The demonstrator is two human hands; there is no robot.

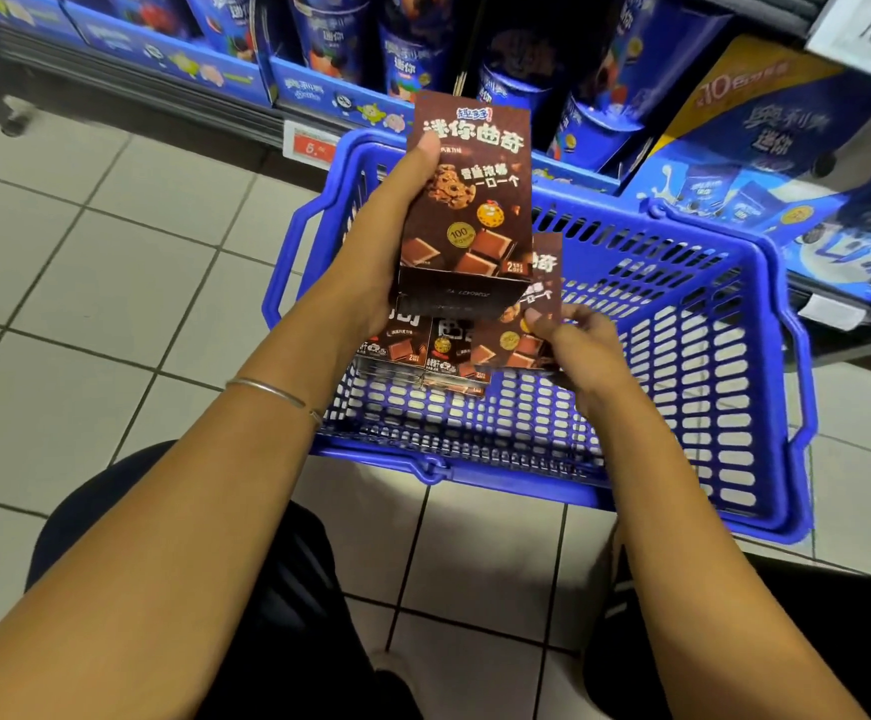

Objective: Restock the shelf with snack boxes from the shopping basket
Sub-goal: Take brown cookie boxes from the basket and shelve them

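Note:
A blue plastic shopping basket (724,356) stands on the tiled floor in front of the low shelf (277,103). My left hand (402,226) grips a brown chocolate-cookie snack box (475,200) upright above the basket, thumb on its left edge. My right hand (579,340) pinches a second brown box (521,314) by its right edge, lower and partly behind the first. More brown boxes (423,356) lie flat on the basket's bottom at its left side, partly hidden by the held boxes.
The shelf holds blue cookie tubs (599,116) and blue display trays (173,54). A large blue and yellow carton (766,163) sits at the right. A red price tag (314,145) hangs on the shelf edge. My knees in dark trousers (246,589) are below.

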